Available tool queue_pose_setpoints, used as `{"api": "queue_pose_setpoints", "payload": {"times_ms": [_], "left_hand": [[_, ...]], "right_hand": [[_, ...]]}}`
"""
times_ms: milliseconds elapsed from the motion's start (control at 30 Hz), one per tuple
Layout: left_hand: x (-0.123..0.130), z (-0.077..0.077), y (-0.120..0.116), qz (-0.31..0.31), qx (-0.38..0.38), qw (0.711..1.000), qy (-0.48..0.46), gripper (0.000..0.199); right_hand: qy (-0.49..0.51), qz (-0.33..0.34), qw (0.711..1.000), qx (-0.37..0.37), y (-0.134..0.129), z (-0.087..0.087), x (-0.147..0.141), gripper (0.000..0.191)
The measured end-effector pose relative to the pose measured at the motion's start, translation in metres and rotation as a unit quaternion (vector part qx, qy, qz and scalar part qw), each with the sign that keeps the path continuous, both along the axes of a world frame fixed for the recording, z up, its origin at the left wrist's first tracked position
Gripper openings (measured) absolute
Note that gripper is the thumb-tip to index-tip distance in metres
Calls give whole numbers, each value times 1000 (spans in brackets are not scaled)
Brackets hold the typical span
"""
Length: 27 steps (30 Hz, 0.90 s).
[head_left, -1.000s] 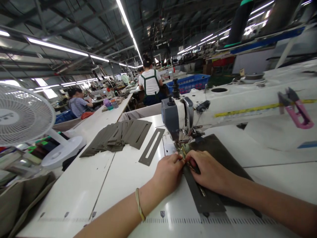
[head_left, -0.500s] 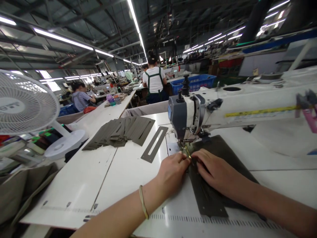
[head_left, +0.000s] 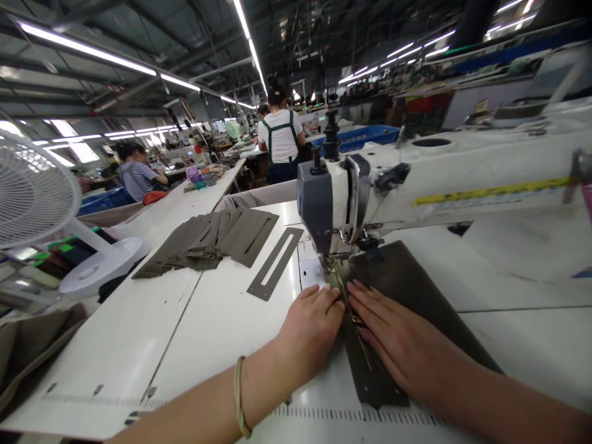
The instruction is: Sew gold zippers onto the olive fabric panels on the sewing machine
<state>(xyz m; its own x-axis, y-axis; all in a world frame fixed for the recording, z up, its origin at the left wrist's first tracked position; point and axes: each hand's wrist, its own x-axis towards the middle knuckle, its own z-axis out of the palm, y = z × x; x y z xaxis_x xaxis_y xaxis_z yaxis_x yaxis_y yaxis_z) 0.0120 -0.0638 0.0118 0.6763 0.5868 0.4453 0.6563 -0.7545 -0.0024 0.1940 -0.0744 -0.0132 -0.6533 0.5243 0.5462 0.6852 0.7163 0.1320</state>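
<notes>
A dark olive panel (head_left: 411, 277) lies under the head of the sewing machine (head_left: 317, 203). On top of it is a narrow olive piece (head_left: 377, 391) with a gold-toothed zipper (head_left: 364, 350) running through it toward the needle area. Left of the zipper, my left hand (head_left: 312, 330) is closed, its fingers curled on the edge of the narrow piece just in front of the presser foot. My right hand (head_left: 402, 339) lies flat with fingers stretched along the zipper's right side, pressing the panel. The zipper's slider sits between the hands.
One slotted olive piece (head_left: 262, 283) lies left of the machine, beside a fanned pile of similar pieces (head_left: 185, 246). A white fan (head_left: 99, 262) stands at the left. A blue basket (head_left: 365, 137) and people at work are further back.
My right hand has flattened out from a bent-finger pose, and more of the zipper shows between my hands. The view has shifted, moving the scene slightly left.
</notes>
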Motion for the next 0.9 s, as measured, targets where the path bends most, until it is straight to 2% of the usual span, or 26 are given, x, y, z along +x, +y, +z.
{"api": "queue_pose_setpoints", "payload": {"times_ms": [167,467,700,900], "left_hand": [[1,3,10,-5,-18,1000,20,17],[-2,2,20,-14,-19,1000,-3,16],[-2,-4,32,-14,-15,1000,-4,19],[-1,-2,42,1,-49,999,-14,17]], "right_hand": [[13,0,1000,-18,8,-2,-1,41],[8,10,1000,-10,30,5,-2,40],[97,3,992,-79,44,-1,-5,37],[113,-1,988,-102,53,1,-8,34]]}}
